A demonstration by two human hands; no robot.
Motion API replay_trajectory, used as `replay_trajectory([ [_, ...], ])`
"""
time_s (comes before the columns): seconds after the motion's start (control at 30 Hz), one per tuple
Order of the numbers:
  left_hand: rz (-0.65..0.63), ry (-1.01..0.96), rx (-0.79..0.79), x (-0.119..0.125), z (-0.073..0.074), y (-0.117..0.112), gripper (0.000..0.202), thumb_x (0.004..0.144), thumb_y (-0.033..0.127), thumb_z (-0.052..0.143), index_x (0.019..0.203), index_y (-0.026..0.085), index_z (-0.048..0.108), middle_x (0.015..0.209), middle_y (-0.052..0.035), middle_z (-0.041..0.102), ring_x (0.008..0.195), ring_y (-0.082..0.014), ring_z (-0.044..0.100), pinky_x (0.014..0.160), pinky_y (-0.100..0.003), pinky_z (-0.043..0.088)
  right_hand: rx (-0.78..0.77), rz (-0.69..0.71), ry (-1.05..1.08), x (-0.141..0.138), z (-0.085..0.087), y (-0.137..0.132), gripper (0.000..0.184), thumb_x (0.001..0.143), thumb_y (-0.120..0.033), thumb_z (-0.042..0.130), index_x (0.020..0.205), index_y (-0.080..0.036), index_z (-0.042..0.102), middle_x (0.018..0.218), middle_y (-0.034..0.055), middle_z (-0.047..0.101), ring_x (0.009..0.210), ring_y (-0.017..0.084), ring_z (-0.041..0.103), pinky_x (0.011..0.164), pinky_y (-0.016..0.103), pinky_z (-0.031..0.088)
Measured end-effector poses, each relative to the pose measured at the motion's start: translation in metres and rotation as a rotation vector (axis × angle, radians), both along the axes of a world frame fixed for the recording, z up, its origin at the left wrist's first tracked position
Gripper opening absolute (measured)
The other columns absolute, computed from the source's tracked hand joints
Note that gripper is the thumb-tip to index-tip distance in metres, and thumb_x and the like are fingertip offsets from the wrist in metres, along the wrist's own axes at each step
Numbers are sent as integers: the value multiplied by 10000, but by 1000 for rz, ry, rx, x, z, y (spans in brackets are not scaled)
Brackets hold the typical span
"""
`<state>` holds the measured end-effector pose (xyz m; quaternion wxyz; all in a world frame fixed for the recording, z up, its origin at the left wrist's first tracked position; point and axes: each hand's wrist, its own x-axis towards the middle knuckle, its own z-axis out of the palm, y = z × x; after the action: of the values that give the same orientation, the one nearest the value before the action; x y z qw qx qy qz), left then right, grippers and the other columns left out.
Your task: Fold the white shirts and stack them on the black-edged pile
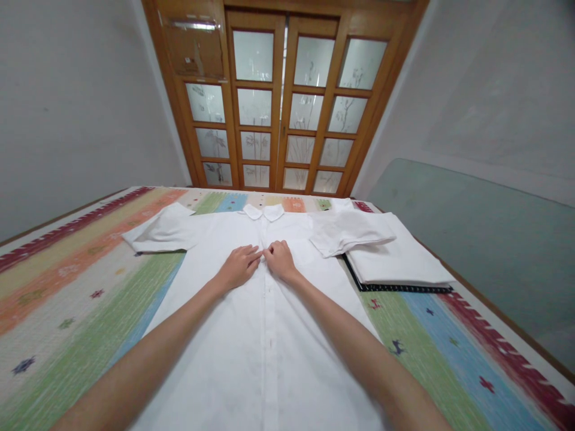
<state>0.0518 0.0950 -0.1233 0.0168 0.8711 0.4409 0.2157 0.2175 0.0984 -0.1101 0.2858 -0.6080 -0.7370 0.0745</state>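
Note:
A white short-sleeved shirt (pixel 220 335) lies spread face up in front of me, its collar (pixel 264 212) at the far end and its button placket running down the middle. My left hand (pixel 241 265) rests on the chest beside the placket, fingers bent together toward its edge. Close to it, my right hand (pixel 279 260) pinches the placket a little below the collar. The fingertips of both hands nearly meet there. Any button between them is too small to make out. The left-side sleeve (pixel 159 230) lies out flat, and the right-side sleeve (pixel 345 230) overlaps folded cloth.
Folded white cloth (pixel 395 257) sits on a black patterned piece (pixel 404 288) at the right. Beneath everything is a colourful striped cover (pixel 148 287). A pale green panel (pixel 476 227) stands along the right edge. Beyond the far edge are wooden doors (pixel 278 120) with glass panes.

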Motion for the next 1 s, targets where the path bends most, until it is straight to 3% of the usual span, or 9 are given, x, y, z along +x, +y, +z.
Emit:
replay_trajectory([
  [0.1,-26,-29,19,-1,-1,1,348,919,269,456,1177,240,689,1286,-83,652,1228,-254,564,1060,-464,430,-100,67,93,5,1,5,253,901,-194,481,681,-173,603,757,29,645,778,153,502,717,267,325],
  [0.23,-50,-64,50,-1,-2,1,325,902,240,486,1146,250,700,1250,-82,669,1181,-252,583,1017,-456,457,-116,168,68,9,1,4,263,911,-183,471,668,-177,570,733,8,641,747,137,498,701,267,285],
  [0.53,-88,-174,88,2,11,-10,211,870,209,539,940,203,738,926,-82,670,909,-208,597,861,-369,493,-119,184,180,12,-1,4,172,872,-131,485,735,-181,577,779,10,644,761,143,523,721,253,322],
  [0.67,-71,-254,-1,6,14,-13,150,827,205,563,824,199,713,850,-60,643,846,-190,587,817,-337,487,-113,193,217,14,-3,7,160,861,-124,493,748,-181,590,797,16,651,770,146,531,713,246,338],
  [0.83,4,-367,-186,11,17,-12,122,777,210,559,803,183,675,785,-33,649,755,-168,593,725,-296,483,-147,234,225,16,-1,8,179,852,-125,504,709,-179,597,764,13,653,753,142,540,705,241,350],
  [1.0,98,-385,-255,15,18,-11,130,744,212,552,777,183,674,728,-18,648,687,-165,588,687,-292,470,-128,267,112,16,3,6,182,841,-170,569,663,-169,609,735,14,642,745,141,521,712,249,337],
])
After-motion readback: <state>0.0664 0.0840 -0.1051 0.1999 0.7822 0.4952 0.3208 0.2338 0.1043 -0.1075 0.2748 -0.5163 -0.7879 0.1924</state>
